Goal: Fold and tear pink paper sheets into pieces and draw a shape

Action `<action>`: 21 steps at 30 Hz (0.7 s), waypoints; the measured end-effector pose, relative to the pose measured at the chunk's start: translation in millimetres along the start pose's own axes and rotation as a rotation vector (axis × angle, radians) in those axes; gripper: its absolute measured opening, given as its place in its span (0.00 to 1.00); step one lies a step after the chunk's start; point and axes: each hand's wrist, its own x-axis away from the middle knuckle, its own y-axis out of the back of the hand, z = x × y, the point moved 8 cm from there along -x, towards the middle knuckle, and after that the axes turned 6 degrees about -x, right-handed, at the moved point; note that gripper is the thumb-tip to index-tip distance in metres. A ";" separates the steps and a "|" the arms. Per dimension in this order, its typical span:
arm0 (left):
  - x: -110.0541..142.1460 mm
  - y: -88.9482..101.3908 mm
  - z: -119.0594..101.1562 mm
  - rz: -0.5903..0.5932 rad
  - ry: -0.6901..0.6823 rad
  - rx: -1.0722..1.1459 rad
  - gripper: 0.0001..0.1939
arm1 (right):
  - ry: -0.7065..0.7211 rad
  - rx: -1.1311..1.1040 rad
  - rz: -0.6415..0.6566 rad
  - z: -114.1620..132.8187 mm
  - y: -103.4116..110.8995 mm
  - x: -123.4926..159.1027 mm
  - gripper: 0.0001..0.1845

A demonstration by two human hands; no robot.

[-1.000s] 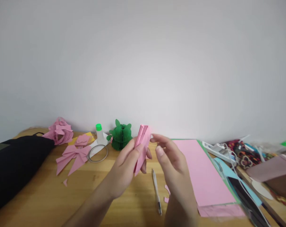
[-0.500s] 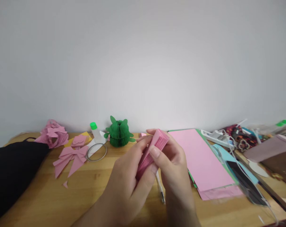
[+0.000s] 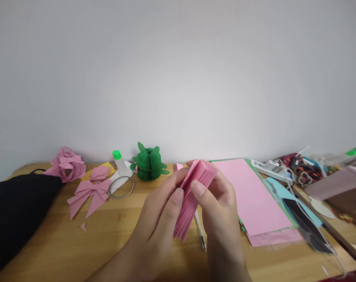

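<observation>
Between my two hands, above the middle of the table, is a thick strip of pink pleated paper (image 3: pixel 187 211), tilted with its upper end to the right. My left hand (image 3: pixel 158 219) grips its left side, thumb on the near face and fingers behind. On the right side my right hand (image 3: pixel 220 211) pinches it, thumb pressed on the folds near the top. The layers fan apart at the lower end. A pen (image 3: pixel 200 231) lies on the table below, partly covered by my right hand. Some fingertips of both hands are hidden behind the paper.
A green honeycomb paper figure (image 3: pixel 149 164), a glue stick (image 3: pixel 119 161), a tape ring (image 3: pixel 121 187) and a pink paper bow (image 3: pixel 91 192) lie to the left. Pink sheets (image 3: pixel 251 196), a power strip (image 3: pixel 269 170) and a dark phone-like slab (image 3: pixel 307 225) are right. Black cloth (image 3: pixel 22 211) covers the left edge.
My left thumb has moved up along the folds. The pleated strip is spread wider, and its lower end now shows below the thumbs. Both hands stay in about the same place.
</observation>
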 end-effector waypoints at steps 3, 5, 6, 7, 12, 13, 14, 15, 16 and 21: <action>-1.8 -3.5 -6.4 0.042 -0.025 -0.004 0.20 | -0.022 0.009 -0.010 -1.5 1.4 0.4 0.12; -2.5 -5.2 -9.6 0.062 -0.034 -0.008 0.21 | -0.038 0.012 -0.015 -2.4 2.1 0.8 0.13; -2.8 -5.3 -10.2 0.065 -0.035 -0.008 0.21 | -0.039 0.012 -0.016 -2.1 2.1 1.0 0.13; -3.0 -5.0 -10.2 0.061 -0.033 -0.004 0.21 | -0.037 0.012 -0.016 -1.4 2.0 1.2 0.12; -3.9 -3.2 -6.4 0.042 -0.007 0.018 0.20 | -0.042 -0.009 0.001 0.4 -0.4 1.3 0.11; -3.9 -3.3 -6.0 0.044 -0.005 0.019 0.20 | -0.045 -0.011 0.001 0.4 -0.4 1.3 0.11; -3.8 -3.6 -5.9 0.049 -0.005 0.020 0.20 | -0.047 -0.009 -0.002 0.5 -0.1 1.2 0.11; -3.6 -4.0 -6.0 0.054 -0.006 0.021 0.21 | -0.048 -0.006 -0.007 0.6 0.3 1.1 0.11; -3.3 -4.5 -6.3 0.061 -0.006 0.022 0.21 | -0.048 -0.003 -0.011 0.8 0.6 1.0 0.12; -2.9 -5.1 -8.5 0.071 -0.018 0.014 0.19 | -0.057 -0.007 -0.006 0.5 -0.5 0.2 0.12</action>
